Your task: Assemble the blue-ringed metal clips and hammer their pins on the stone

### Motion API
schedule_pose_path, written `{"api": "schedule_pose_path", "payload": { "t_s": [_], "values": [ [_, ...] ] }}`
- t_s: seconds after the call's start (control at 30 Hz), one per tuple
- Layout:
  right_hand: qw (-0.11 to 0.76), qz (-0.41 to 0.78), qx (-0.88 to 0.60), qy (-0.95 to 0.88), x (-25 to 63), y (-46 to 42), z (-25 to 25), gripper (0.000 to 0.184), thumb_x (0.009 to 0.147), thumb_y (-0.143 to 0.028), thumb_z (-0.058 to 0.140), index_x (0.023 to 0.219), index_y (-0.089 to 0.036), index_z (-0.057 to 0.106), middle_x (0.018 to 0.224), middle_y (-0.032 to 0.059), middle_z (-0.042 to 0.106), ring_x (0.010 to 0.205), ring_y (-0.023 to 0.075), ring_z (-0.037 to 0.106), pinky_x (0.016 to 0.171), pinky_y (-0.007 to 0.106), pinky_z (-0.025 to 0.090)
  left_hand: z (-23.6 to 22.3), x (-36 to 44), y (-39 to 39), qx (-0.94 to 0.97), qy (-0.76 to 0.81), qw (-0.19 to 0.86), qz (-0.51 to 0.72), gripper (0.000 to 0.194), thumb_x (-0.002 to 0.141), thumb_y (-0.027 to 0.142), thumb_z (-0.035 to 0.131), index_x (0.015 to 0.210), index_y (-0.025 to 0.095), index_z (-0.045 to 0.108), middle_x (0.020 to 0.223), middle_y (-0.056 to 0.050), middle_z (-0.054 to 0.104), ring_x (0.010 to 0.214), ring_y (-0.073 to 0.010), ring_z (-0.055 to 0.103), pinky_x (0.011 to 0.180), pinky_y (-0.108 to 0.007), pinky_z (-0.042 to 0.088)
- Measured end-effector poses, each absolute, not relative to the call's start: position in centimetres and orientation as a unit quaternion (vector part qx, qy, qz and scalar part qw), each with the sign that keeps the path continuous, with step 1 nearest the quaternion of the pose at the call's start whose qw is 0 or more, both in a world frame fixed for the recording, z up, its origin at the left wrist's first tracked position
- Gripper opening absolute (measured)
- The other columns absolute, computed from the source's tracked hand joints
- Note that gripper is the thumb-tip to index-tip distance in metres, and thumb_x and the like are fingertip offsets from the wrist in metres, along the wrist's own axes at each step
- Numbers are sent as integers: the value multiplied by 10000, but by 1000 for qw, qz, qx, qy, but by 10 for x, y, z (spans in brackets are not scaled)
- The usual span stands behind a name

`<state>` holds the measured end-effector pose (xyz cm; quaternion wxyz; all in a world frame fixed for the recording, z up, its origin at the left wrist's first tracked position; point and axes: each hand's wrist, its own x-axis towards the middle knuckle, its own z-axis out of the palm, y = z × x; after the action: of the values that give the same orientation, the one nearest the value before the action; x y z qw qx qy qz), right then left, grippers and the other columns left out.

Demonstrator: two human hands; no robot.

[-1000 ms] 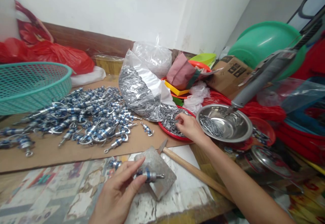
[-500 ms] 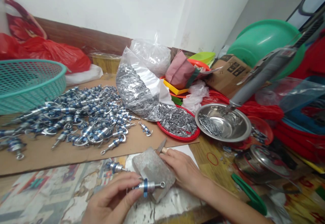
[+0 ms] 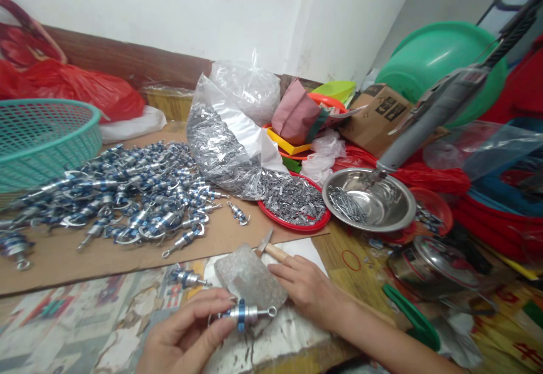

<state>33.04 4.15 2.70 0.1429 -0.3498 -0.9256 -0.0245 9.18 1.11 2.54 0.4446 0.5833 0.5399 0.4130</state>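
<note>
Silver-blue swivel [image 3: 248,313]: one in the left hand [image 3: 186,334], one [image 3: 185,277] lying beside.

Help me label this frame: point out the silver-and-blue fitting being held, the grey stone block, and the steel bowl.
silver-and-blue fitting [image 3: 245,313], head view, on its blue ring.
grey stone block [image 3: 250,280], head view, on its top face.
steel bowl [image 3: 399,190], head view, on its inner wall near the far rim.

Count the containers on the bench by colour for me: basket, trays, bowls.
Teal mesh basket: 1
Red tray of small metal clips: 1
Steel bowl holding pins: 1
Green basin at the back: 1
Total: 4
More trays are stacked behind the clear bag; their number cannot be told.
</note>
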Motion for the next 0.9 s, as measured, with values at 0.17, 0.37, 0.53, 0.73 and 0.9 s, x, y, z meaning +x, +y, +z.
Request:
{"api": "schedule_pose_path", "payload": {
  "t_s": [0.17,0.37,0.53,0.73,0.9],
  "values": [
    [132,-57,-348,-927,331,33,26,267,923,-93,378,812,-112,620,741,83,610,702,205,592,644,312,489,33,94,11,582,552,417,427,107,667,358,706,732,319,782,891,-24,787,965,-250,687,870,-302,536],
    [163,-55,-369,-913,334,35,38,264,899,-82,387,860,-123,645,735,81,630,644,188,596,569,295,504,38,94,13,625,541,360,432,141,698,316,682,792,371,772,928,1,779,898,-223,712,802,-268,564],
    [418,128,-448,-780,314,32,69,156,841,-106,555,903,-157,688,830,70,697,776,158,654,689,253,529,36,98,13,617,529,342,472,217,644,295,744,840,386,759,872,27,792,845,-210,724,783,-246,568],
    [528,348,-371,-680,269,22,71,129,747,-70,652,778,-164,735,714,54,714,665,151,652,651,249,520,34,104,10,556,508,421,505,435,659,216,746,1058,378,679,853,59,791,756,-150,728,767,-203,561],
    [548,396,-362,-641,263,18,58,153,742,-85,670,821,-204,726,757,33,716,713,161,646,688,276,512,38,103,9,564,508,407,508,437,645,212,758,1036,395,687,880,57,789,764,-168,725,769,-226,563]
  ]
}}
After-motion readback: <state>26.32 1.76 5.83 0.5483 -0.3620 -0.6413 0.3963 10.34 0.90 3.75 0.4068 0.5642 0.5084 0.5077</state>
